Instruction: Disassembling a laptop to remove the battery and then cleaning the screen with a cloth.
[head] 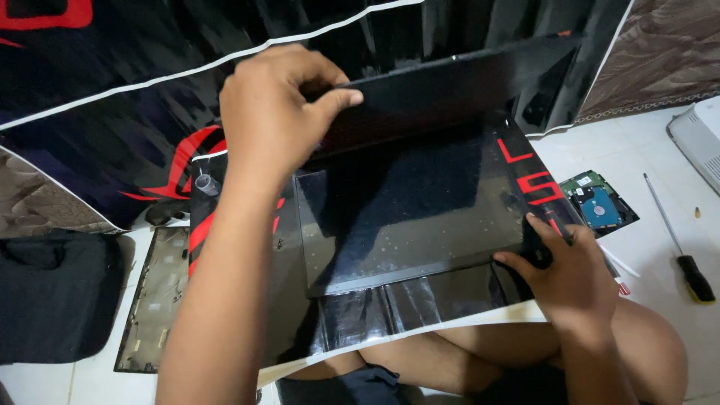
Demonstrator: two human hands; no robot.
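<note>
Black and glossy, a flat laptop screen panel (409, 217) lies on a black and red mat (187, 161) over the person's crossed legs. Left hand (281, 112) pinches the upper edge of a dark laptop lid (457, 86), which stands tilted up behind the panel. Right hand (566, 266) grips the panel's lower right corner, thumb on top. On the white floor to the right lie a hard drive (598, 204) and a screwdriver (679, 240), well apart from both hands.
</note>
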